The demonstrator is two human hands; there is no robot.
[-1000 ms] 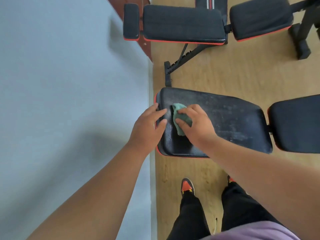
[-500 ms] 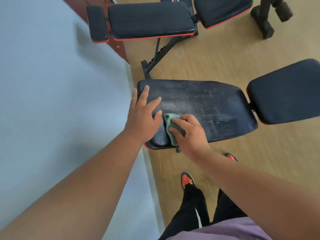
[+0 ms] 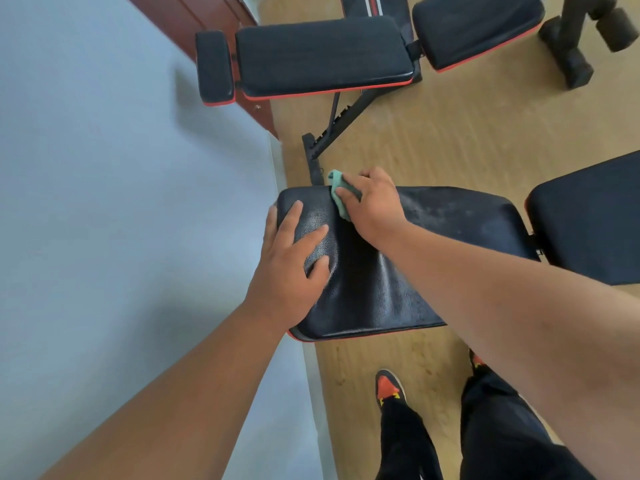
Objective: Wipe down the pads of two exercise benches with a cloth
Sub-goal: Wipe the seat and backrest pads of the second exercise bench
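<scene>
The near bench's black back pad point(image 3: 450, 230) lies across the middle, dusty toward the right. My right hand point(image 3: 375, 202) grips a small green cloth point(image 3: 338, 194) and presses it on the pad's far left edge. My left hand point(image 3: 289, 268) rests flat on the pad's left end, fingers spread. The near bench's seat pad point(image 3: 588, 216) is at the right. The second bench's back pad point(image 3: 322, 57), its small head pad point(image 3: 214, 67) and its seat pad point(image 3: 474, 26) lie farther away.
A grey wall point(image 3: 121, 202) fills the left side, with a brown door frame point(image 3: 221, 26) at the top. The second bench's black metal frame point(image 3: 329, 133) reaches down to the wooden floor point(image 3: 467, 133). My legs and an orange-black shoe point(image 3: 389, 389) are below.
My right hand has slid the cloth from the pad's near edge up to its far edge. My left hand stays on the pad's left end. The camera view has shifted.
</scene>
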